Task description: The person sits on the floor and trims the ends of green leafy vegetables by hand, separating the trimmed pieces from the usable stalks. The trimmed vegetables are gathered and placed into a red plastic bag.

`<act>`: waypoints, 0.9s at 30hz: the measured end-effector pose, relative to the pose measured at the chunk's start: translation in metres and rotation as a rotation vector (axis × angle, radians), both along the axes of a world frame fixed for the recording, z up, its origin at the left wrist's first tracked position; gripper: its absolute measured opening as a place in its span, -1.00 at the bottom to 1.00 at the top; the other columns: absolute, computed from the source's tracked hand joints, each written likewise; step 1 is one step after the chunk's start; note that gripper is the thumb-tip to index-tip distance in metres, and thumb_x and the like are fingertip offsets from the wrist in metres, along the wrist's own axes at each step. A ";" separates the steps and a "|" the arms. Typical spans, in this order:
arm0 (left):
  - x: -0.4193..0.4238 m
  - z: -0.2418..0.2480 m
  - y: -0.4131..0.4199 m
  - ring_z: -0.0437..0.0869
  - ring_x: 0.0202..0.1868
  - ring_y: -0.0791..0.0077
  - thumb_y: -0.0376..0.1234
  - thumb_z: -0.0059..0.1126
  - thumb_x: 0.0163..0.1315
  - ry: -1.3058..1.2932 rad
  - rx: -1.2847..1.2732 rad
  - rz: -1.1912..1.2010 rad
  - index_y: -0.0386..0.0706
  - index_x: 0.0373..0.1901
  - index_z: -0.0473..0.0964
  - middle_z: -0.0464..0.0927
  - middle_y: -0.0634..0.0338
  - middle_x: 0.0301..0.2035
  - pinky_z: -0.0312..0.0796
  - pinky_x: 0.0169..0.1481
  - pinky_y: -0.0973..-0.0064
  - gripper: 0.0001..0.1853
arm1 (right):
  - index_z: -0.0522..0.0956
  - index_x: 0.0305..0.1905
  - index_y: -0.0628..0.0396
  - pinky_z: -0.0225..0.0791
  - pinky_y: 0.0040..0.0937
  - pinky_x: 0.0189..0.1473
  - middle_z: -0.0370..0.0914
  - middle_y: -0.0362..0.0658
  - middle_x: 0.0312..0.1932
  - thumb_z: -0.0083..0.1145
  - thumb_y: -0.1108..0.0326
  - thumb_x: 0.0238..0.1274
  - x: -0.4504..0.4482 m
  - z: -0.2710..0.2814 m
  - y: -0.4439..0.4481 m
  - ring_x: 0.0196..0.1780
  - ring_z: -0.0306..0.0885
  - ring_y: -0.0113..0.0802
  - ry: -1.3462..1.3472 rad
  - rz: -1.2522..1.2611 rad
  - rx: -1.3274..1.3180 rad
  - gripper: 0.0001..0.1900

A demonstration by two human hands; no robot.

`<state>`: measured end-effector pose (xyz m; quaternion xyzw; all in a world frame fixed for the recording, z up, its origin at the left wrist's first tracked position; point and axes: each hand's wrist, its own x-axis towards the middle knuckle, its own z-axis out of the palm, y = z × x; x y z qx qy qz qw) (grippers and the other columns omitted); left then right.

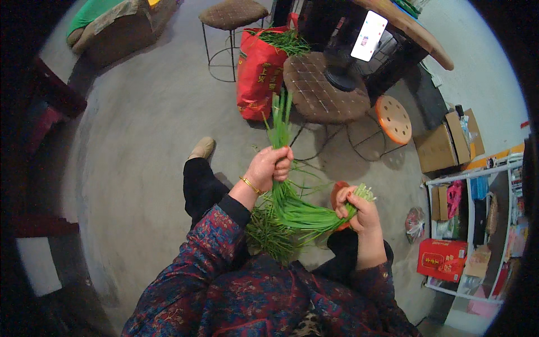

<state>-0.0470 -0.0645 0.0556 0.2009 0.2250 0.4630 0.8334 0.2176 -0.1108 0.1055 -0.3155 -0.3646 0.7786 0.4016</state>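
A long bunch of green garlic chives bends between my two hands. My left hand is closed around the leafy end, with leaf tips rising out past the thumb. On the pale cut stem end, my right hand has a firm grip. Below, a pile of darker loose greens lies low between my legs, partly hidden by the bunch and my left sleeve. A few stray leaves are scattered on the floor past my left hand.
Ahead stands a red bag stuffed with greens, beside a cushioned stool bearing a phone on a stand. An orange-rimmed stool, a cardboard box and a white shelf line the right. Another stool stands behind the bag.
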 end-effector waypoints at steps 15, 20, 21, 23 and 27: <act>0.047 0.012 -0.031 0.02 -0.76 0.70 -0.28 -0.17 0.28 0.132 -0.048 -0.538 -0.25 -0.47 0.39 0.05 0.46 -0.76 -0.14 -0.66 0.64 -0.74 | 0.50 -0.37 0.18 0.35 -0.45 -0.39 0.53 -0.16 -0.33 0.05 0.34 0.17 -0.027 -0.012 0.007 -0.33 0.45 -0.42 -0.153 0.112 0.023 -0.87; 0.056 0.009 -0.037 0.04 -0.79 0.70 -0.24 -0.12 0.22 0.156 -0.064 -0.604 -0.33 -0.39 0.40 0.08 0.43 -0.78 -0.11 -0.68 0.65 -0.71 | 0.51 -0.41 0.20 0.34 -0.54 -0.42 0.45 -0.02 -0.03 0.07 0.35 0.13 -0.032 -0.009 0.009 -0.39 0.46 -0.47 -0.120 0.110 0.006 -0.86; 0.056 0.009 -0.038 0.04 -0.79 0.71 -0.24 -0.13 0.22 0.166 -0.098 -0.599 -0.34 -0.39 0.40 0.07 0.43 -0.78 -0.11 -0.69 0.66 -0.71 | 0.51 -0.41 0.21 0.34 -0.56 -0.43 0.42 0.01 0.03 0.08 0.35 0.12 -0.033 -0.008 0.009 -0.40 0.46 -0.48 -0.108 0.117 0.006 -0.86; 0.056 0.010 -0.039 0.05 -0.79 0.71 -0.23 -0.14 0.23 0.124 -0.161 -0.605 -0.34 -0.39 0.40 0.07 0.43 -0.78 -0.10 -0.69 0.66 -0.70 | 0.51 -0.41 0.21 0.34 -0.56 -0.44 0.38 0.05 0.08 0.08 0.35 0.12 -0.032 -0.006 0.010 -0.42 0.45 -0.48 -0.079 0.123 -0.059 -0.85; 0.057 0.014 -0.039 0.05 -0.79 0.73 -0.23 -0.15 0.24 0.100 -0.204 -0.637 -0.34 -0.38 0.39 0.08 0.43 -0.78 -0.11 -0.71 0.70 -0.69 | 0.52 -0.43 0.26 0.35 -0.56 -0.45 0.30 0.22 0.11 0.09 0.26 0.11 -0.032 -0.005 0.009 -0.49 0.46 -0.43 -0.006 0.122 -0.103 -0.76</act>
